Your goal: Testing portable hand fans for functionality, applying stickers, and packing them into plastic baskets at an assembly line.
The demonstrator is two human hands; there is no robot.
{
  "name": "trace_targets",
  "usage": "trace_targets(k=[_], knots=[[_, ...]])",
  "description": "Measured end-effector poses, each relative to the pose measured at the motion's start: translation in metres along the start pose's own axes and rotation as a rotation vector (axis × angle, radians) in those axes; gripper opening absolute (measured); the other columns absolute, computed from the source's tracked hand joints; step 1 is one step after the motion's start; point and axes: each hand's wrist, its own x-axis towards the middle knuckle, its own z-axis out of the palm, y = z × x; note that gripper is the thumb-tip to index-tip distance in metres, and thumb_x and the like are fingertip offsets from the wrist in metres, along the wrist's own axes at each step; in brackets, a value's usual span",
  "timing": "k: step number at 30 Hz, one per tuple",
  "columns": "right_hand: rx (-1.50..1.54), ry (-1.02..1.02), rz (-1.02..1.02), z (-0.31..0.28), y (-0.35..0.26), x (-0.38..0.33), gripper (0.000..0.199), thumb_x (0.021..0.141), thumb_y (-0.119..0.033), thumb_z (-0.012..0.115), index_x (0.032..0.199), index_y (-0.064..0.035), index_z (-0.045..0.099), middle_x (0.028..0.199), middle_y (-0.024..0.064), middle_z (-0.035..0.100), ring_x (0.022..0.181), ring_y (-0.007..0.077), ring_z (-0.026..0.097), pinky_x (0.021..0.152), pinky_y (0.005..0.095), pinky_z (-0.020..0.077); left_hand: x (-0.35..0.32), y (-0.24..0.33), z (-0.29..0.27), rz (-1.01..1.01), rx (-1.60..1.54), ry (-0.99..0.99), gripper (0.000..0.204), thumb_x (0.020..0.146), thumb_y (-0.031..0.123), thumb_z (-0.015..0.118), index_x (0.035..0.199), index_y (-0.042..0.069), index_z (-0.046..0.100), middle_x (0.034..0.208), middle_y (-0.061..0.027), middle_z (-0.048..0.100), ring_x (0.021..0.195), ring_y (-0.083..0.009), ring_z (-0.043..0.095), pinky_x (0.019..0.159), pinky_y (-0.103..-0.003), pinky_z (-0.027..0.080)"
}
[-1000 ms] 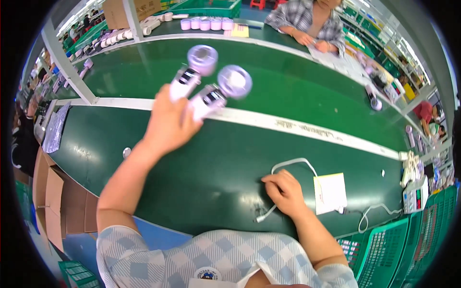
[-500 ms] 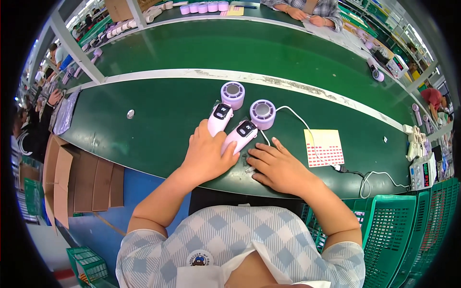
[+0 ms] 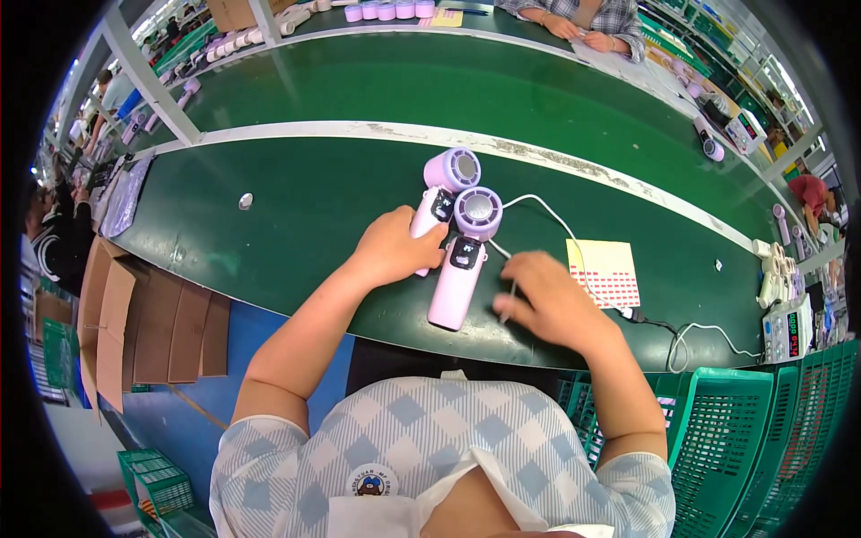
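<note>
Two lilac handheld fans are laid side by side on the green worktop [image 3: 269, 215], heads pointing away from the person. Each has a round grilled head, a dark panel below it and a long pale handle. The left fan [image 3: 441, 202] is gripped by the left hand [image 3: 395, 247], fingers wrapped round its handle. The right fan [image 3: 462, 260] lies just beside the right hand [image 3: 549, 300], whose fingers are pinched on the end of a white cable [image 3: 556, 220]. A sheet of red stickers [image 3: 605, 272] lies nearby.
</note>
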Motion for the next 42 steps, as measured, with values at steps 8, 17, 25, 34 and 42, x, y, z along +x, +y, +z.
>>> trace_targets(k=[8,17,25,34,42], knots=[[-0.018,-0.046,-0.097,-0.011,0.001,-0.013,0.02,0.078,-0.013,0.054,0.096,-0.0056,0.055,0.089,0.0059,0.052,0.083,0.023,0.047,0.074,0.0357,0.038,0.006,-0.025,-0.003,0.204,-0.636,0.004,0.036,0.079,0.011,0.054,0.109,-0.005,0.043,0.088,-0.0172,0.056,0.069,-0.0248,0.058,0.062,-0.031,0.047],[-0.283,-0.033,-0.111,-0.018,0.0,0.025,0.016,0.077,-0.015,0.055,0.091,-0.0082,0.054,0.082,0.0069,0.048,0.072,0.0223,0.044,0.068,0.0309,0.0347,-0.004,0.037,-0.037,0.808,-1.156,-0.371,0.039,0.082,-0.002,0.041,0.119,0.002,0.031,0.091,-0.0162,0.052,0.061,-0.0185,0.055,0.056,-0.029,0.046],[0.403,0.739,0.174,-0.112,-0.016,0.082,0.019,0.091,-0.017,0.043,0.092,0.0001,0.05,0.077,0.008,0.052,0.071,0.0164,0.048,0.065,0.0276,0.0406,-0.007,0.089,-0.015,1.053,-1.041,-0.362,0.046,0.077,-0.005,0.037,0.121,0.003,0.027,0.088,-0.0155,0.053,0.058,-0.0172,0.054,0.051,-0.026,0.044],[0.942,1.022,0.004,-0.144,-0.057,0.08,0.022,0.092,-0.018,0.042,0.101,0.0004,0.051,0.077,0.0037,0.051,0.061,0.0079,0.042,0.054,0.0176,0.0349,-0.011,0.101,-0.001,1.007,-1.033,-0.437,0.05,0.073,-0.007,0.035,0.12,0.002,0.025,0.088,-0.0139,0.051,0.059,-0.0154,0.051,0.052,-0.024,0.043],[0.61,1.069,0.0,-0.123,-0.058,0.094,0.033,0.092,-0.018,0.042,0.112,0.0055,0.051,0.1,0.0145,0.058,0.081,0.0133,0.055,0.068,0.0185,0.0421,-0.015,0.096,-0.004,0.996,-0.944,-0.412,0.049,0.072,-0.006,0.035,0.12,-0.001,0.025,0.088,-0.0129,0.049,0.061,-0.0141,0.049,0.053,-0.022,0.041]])
